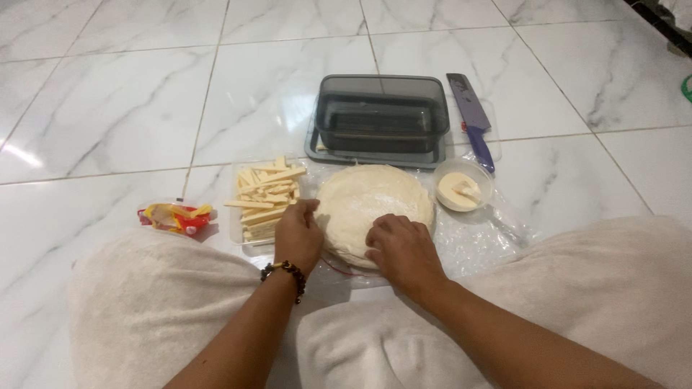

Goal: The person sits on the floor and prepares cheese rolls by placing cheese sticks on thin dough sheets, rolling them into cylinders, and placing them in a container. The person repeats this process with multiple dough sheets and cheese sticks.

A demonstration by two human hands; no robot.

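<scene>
Where hands (353,241) touch dough (371,202): white marble floor (108,108).

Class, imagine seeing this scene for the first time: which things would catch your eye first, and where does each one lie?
The eye lands first on the round pale stack of thin wrappers at the centre of the white marble floor, with the left hand at its near-left edge and the right hand pressing on its near side. Left of it lies a heap of pale yellow sticks; behind stand a dark upturned plastic box and a purple knife.
</scene>
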